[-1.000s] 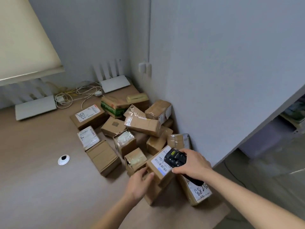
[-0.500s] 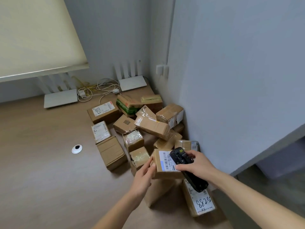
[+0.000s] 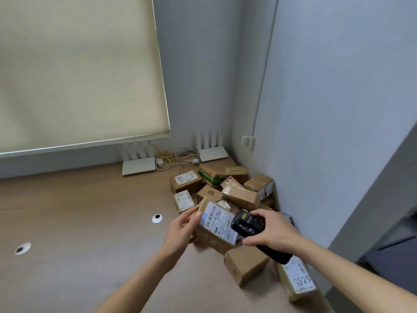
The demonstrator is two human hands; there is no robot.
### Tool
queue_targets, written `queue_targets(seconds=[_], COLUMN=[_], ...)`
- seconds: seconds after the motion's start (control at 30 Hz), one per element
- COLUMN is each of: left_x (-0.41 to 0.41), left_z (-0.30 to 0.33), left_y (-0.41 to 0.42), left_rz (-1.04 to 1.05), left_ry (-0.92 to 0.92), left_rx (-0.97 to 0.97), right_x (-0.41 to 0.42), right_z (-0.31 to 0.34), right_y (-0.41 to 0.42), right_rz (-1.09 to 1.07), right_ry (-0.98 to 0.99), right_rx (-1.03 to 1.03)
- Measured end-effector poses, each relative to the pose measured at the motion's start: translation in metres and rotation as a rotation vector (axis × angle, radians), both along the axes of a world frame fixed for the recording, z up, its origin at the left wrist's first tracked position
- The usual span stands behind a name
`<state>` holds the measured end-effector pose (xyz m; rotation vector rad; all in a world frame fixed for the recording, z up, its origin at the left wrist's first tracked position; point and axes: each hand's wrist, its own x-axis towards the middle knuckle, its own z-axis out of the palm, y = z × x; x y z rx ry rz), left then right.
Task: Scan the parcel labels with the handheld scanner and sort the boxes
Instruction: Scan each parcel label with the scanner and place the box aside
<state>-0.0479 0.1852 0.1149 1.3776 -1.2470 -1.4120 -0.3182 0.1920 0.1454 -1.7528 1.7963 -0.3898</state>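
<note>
Left grip: my left hand (image 3: 180,231) holds the parcel (image 3: 214,224) by its near-left end, lifted above the counter (image 3: 90,222).
Parcel: long axis runs from far-left to near-right, white label (image 3: 217,219) tilted up toward me.
Right grip: my right hand (image 3: 270,231) wraps the black scanner (image 3: 250,227) (head aimed left at the label).

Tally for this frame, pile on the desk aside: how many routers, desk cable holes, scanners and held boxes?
routers: 2
cable holes: 2
scanner: 1
held box: 1
Total: 6
</note>
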Motion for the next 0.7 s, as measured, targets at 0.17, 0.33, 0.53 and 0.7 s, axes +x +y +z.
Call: queue_targets(seconds=[0.17, 0.33, 0.53, 0.7], left_x=[0.074, 0.125, 0.167, 0.179], left_z=[0.044, 0.074, 0.097, 0.110], left_y=[0.034, 0.065, 0.088, 0.102], left_rz=[0.081, 0.195, 0.308, 0.369], left_ry=[-0.050, -0.091, -0.134, -0.145], left_rx=[-0.096, -0.165, -0.209, -0.229], right_x=[0.070, 0.132, 0.175, 0.190], right_z=[0.058, 0.101, 0.133, 0.146], right_y=[0.031, 0.048, 0.057, 0.062], right_rz=[0.176, 0.346, 0.426, 0.444], right_ry=[0.178, 0.361, 0.457, 0.469], right_rx=[-0.086, -0.146, -0.252, -0.288])
